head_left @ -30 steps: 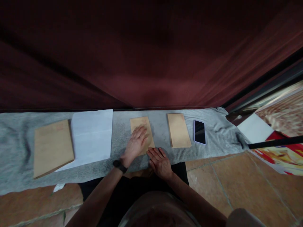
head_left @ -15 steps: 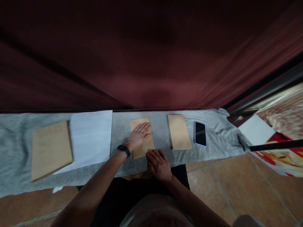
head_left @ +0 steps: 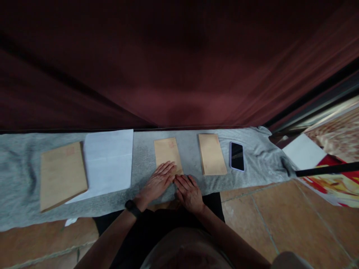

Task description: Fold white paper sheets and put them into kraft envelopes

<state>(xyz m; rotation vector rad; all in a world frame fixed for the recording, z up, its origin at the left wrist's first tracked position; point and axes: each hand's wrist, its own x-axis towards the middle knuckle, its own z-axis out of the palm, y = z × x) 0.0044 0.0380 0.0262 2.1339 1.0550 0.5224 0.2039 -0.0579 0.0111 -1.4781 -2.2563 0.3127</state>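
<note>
Nearest the body, above the dark cloth over the person's lap (head_left: 131,243), a black band (head_left: 132,209) circles the left wrist. The left hand (head_left: 161,180) lies palm down, its fingers straight and close together, spread over the lower part of a slim, rectangular brown-paper envelope (head_left: 166,151). The right hand (head_left: 190,195) rests beside it, fingers outstretched and narrow-set, tips at the envelope's near right corner; neither hand seems to pinch anything, though the underside of the right fingers is hidden.

The envelope lies between the two hands and the far edge of the grey-cloth-covered tabletop (head_left: 144,158), a faint red mark showing near its top. Pressing it well likely calls for the right fingertips to pin the corner while the left palm bears down evenly along the length; the cloth beneath is soft, so a sideways push could drag or crease the thin paper.

To the right lies a rectangular stack of brown paper (head_left: 213,155), then a black-screened phone in a lilac case (head_left: 237,156). To the left, a thicker brown-paper stack (head_left: 63,175) overlaps large white paper (head_left: 109,160). Behind everything hangs a dark red fabric drape (head_left: 179,82).
</note>
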